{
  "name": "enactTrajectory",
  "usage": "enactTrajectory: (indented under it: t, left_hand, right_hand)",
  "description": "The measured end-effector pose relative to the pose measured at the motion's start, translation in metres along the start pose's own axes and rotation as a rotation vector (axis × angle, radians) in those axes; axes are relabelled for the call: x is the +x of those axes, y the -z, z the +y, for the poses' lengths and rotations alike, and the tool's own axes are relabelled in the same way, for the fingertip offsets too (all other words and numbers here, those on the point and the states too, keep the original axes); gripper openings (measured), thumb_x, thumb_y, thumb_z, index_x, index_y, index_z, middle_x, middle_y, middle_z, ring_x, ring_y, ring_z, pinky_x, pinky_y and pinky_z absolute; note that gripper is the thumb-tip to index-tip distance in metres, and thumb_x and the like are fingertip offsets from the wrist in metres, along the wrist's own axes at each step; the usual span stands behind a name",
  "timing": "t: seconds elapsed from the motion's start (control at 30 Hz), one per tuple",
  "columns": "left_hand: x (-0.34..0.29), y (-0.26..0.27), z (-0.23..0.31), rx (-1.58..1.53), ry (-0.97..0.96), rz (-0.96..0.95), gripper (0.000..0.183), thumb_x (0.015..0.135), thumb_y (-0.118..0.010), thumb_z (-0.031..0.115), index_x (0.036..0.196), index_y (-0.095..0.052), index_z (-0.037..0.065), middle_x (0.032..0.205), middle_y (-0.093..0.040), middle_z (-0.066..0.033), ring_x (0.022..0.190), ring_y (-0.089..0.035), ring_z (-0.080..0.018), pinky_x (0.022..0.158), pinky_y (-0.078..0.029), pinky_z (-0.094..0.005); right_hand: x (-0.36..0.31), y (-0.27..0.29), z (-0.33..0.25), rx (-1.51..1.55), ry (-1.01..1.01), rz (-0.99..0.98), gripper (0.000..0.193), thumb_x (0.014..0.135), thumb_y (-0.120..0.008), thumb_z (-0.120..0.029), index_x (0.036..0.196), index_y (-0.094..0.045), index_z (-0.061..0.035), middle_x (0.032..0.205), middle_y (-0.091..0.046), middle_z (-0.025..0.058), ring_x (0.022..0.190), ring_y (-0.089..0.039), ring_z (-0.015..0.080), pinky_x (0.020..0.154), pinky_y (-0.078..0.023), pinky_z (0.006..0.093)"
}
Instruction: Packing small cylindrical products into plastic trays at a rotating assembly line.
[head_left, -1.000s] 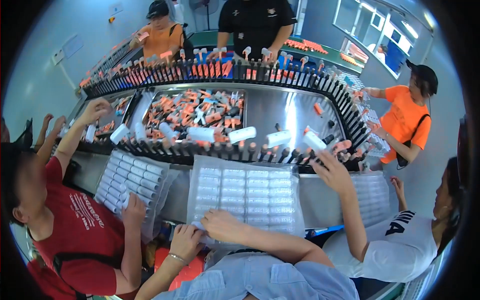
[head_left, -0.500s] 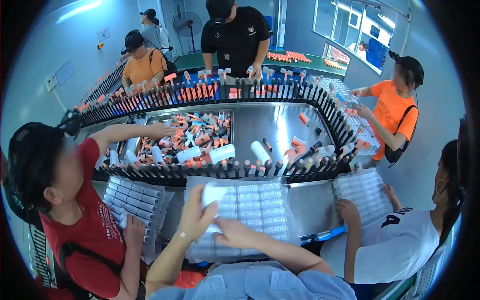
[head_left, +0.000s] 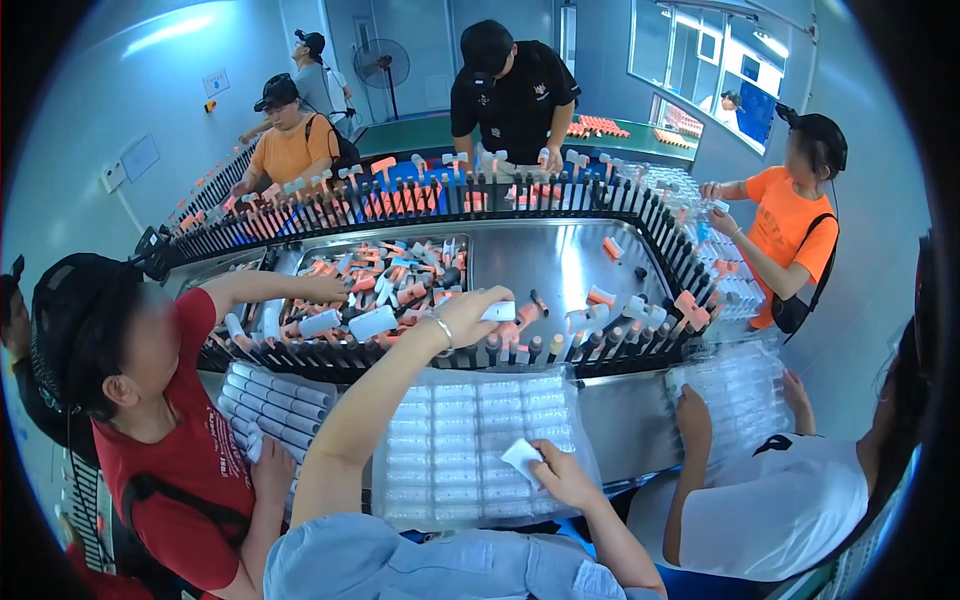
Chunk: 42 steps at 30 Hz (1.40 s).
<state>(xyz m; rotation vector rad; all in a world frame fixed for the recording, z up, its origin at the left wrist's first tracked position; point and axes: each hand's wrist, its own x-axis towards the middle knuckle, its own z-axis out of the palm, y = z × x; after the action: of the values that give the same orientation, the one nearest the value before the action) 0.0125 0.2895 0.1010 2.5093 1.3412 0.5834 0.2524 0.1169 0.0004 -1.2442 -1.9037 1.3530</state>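
My left hand (head_left: 468,318) stretches forward over the black-pegged rack, closed around a white rounded housing piece (head_left: 498,311) held above the metal trough. Lower right, my right hand (head_left: 565,476) pinches a folded white cloth (head_left: 522,461) over the plastic-wrapped tray. Rows of white, rounded pieces fill this clear tray (head_left: 455,440) in front of me. The black rack (head_left: 400,352) runs just beyond it, several orange and white parts standing on its pegs.
Past the rack, a metal tray (head_left: 510,255) holds a heap of orange, grey and white parts (head_left: 400,275). A person in red reaches into the heap at left, beside stacked white tubes (head_left: 275,400). At right, a person in white handles another clear tray (head_left: 735,385). Others work across the table.
My left hand has moved forward from above the tray to over the rack. My right hand has parted from it and shifted right, the white cloth now plainly in its fingers.
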Motion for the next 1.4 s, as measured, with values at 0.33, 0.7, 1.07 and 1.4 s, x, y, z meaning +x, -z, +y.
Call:
enactTrajectory:
  t: [0.33, 0.7, 1.07, 1.4]
  left_hand:
    - [-0.039, 0.007, -0.018, 0.019, 0.235, -0.039, 0.042, 0.078, -0.055, 0.016, 0.117, -0.043, 0.007, 0.105, -0.058, -0.0223, 0.097, -0.056, -0.0372, 0.082, -0.044, -0.0438]
    - [-0.069, -0.006, -0.058, 0.212, 0.719, 0.148, 0.044, 0.081, -0.051, 0.034, 0.116, -0.044, 0.008, 0.094, -0.063, -0.0182, 0.085, -0.061, -0.0359, 0.073, -0.047, -0.0476]
    - [-0.147, -0.002, -0.060, 0.291, 0.522, 0.712, 0.062, 0.078, -0.064, 0.027, 0.126, -0.037, -0.002, 0.114, -0.045, -0.0238, 0.105, -0.044, -0.0399, 0.090, -0.036, -0.0461]
    - [-0.273, -0.086, -0.027, -0.361, 0.966, 0.201, 0.037, 0.088, -0.052, 0.028, 0.114, -0.055, 0.001, 0.100, -0.062, -0.0190, 0.096, -0.060, -0.0299, 0.082, -0.045, -0.0343]
  right_hand:
    - [0.030, 0.016, -0.020, -0.149, 0.199, 0.199, 0.041, 0.085, -0.050, -0.025, 0.117, -0.044, 0.0007, 0.083, -0.060, 0.0223, 0.073, -0.060, 0.0354, 0.069, -0.047, 0.0410]
    - [0.190, 0.045, -0.090, -0.788, 0.826, 0.069, 0.045, 0.072, -0.055, 0.002, 0.116, -0.046, 0.0019, 0.100, -0.057, 0.0166, 0.098, -0.053, 0.0343, 0.084, -0.044, 0.0390]
    - [0.205, -0.045, -0.089, -0.723, 0.685, 0.145, 0.051, 0.082, -0.050, -0.010, 0.130, -0.034, -0.0038, 0.114, -0.051, 0.0197, 0.098, -0.054, 0.0374, 0.080, -0.047, 0.0419]
    - [0.057, 0.048, 0.026, -0.470, -0.011, 0.547, 0.046, 0.081, -0.063, -0.031, 0.105, -0.054, 0.0070, 0.096, -0.058, 0.0206, 0.083, -0.057, 0.0311, 0.066, -0.045, 0.0399]
